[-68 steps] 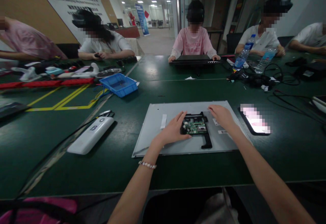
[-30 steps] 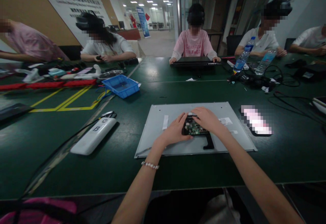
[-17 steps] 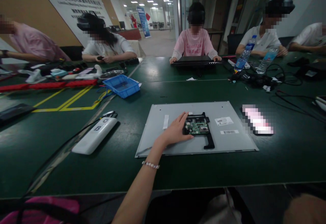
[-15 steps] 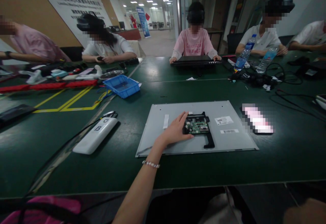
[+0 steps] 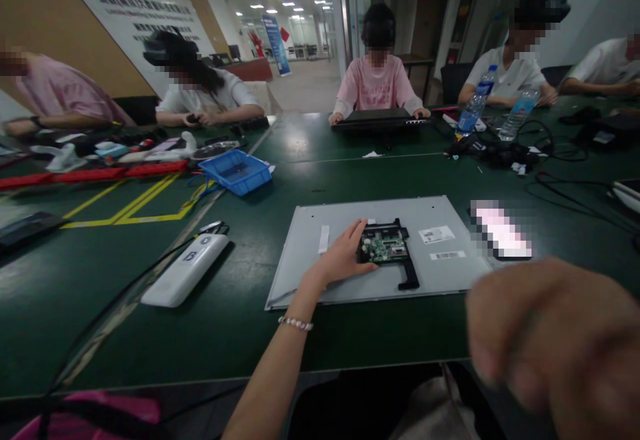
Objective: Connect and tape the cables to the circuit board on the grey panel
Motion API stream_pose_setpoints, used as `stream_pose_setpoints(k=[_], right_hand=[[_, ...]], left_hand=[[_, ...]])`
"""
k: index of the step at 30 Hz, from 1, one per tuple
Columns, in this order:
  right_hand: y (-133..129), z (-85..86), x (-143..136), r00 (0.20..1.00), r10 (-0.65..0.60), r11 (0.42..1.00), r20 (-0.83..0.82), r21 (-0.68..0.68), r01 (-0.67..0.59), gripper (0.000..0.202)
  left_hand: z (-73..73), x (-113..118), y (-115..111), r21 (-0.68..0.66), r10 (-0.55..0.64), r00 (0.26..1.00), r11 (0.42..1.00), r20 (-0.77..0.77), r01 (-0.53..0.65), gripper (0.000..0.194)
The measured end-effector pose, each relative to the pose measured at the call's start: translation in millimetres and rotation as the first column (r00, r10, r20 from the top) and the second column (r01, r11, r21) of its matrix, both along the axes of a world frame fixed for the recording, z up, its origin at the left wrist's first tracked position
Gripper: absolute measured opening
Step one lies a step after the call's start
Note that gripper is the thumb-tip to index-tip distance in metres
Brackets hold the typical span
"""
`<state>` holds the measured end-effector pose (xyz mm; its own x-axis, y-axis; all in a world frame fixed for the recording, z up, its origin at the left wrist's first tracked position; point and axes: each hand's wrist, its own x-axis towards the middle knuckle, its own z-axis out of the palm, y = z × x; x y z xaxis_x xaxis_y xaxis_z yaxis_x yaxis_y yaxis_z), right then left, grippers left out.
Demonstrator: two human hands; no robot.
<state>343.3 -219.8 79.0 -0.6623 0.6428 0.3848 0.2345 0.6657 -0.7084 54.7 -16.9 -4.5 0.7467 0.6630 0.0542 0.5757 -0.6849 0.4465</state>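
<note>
A light grey flat panel [image 5: 305,247] lies on the green table, with paper labels on its back. On it sits a green circuit board [image 5: 387,249] in a black bracket [image 5: 409,273]. My left hand [image 5: 341,253] grips the board's left side, fingers along the upper part and thumb along the lower edge; the palm hides that side. Close to the camera at lower right, my right hand [image 5: 545,333] hovers in front of the panel's right corner. Its fingers are curled closed and blurred, and anything inside them is hidden.
A white power bank [image 5: 185,270] with a cable lies left of the panel. A phone [image 5: 501,229] is at its right. Farther off are a blue tray [image 5: 237,172], two bottles [image 5: 477,101] and tangled black cables [image 5: 493,153]. Several people sit around the table.
My right hand has risen from the lower right corner into view beside the panel. My left hand stays on the circuit board. The view has shifted slightly.
</note>
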Motion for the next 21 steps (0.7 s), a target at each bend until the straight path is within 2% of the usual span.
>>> stream_pose_setpoints(k=[2,3,4,5,6,7,9,11,14,19,21], right_hand=[[63.2,4.8,2.5,0.968,-0.222,0.972,0.113,-0.049,0.229,0.031],[90.9,-0.5,4.6,0.907,-0.379,0.917,0.181,-0.058,0.395,0.032],[113.6,-10.5,7.6,0.816,-0.529,0.832,0.232,-0.049,0.553,0.033],[130.8,-23.9,11.4,0.715,-0.633,0.743,0.297,-0.026,0.669,0.033],[142.6,-39.2,15.9,0.629,-0.685,0.677,0.368,0.002,0.736,0.033],[149.9,-54.8,20.5,0.581,-0.697,0.645,0.421,0.012,0.764,0.033],[155.4,-81.1,28.4,0.561,-0.682,0.628,0.468,-0.017,0.778,0.034],[155.7,-96.5,32.8,0.554,-0.681,0.625,0.478,-0.015,0.781,0.033],[156.1,-101.3,33.1,0.550,-0.689,0.617,0.472,-0.017,0.787,0.032],[156.8,-97.3,31.2,0.534,-0.730,0.544,0.427,-0.110,0.832,0.023],[156.0,-98.1,31.6,0.548,-0.745,0.533,0.381,-0.155,0.832,0.024]], left_hand=[[0.6,-0.2,-0.6,-0.001,0.008,1.000,1.000,0.000,-0.008,0.102],[1.1,-0.3,-1.1,-0.005,0.013,1.000,1.000,-0.002,-0.013,0.102],[1.8,-0.4,-1.7,-0.010,0.016,1.000,1.000,-0.006,-0.016,0.102],[2.6,-0.5,-2.3,-0.016,0.016,1.000,1.000,-0.010,-0.016,0.102],[3.3,-0.6,-2.8,-0.020,0.014,1.000,1.000,-0.013,-0.015,0.101],[3.9,-0.7,-3.2,-0.022,0.013,1.000,1.000,-0.015,-0.014,0.101],[4.7,-1.0,-3.6,-0.020,0.008,1.000,1.000,-0.014,-0.009,0.101],[4.9,-1.3,-3.4,-0.018,0.004,1.000,1.000,-0.015,-0.005,0.100],[4.4,-1.3,-2.5,-0.023,0.009,1.000,1.000,-0.024,-0.009,0.100],[3.1,-0.8,-1.2,-0.013,0.004,1.000,1.000,-0.006,-0.004,0.101],[3.0,-0.8,-1.1,-0.014,0.008,1.000,1.000,-0.007,-0.008,0.101]])
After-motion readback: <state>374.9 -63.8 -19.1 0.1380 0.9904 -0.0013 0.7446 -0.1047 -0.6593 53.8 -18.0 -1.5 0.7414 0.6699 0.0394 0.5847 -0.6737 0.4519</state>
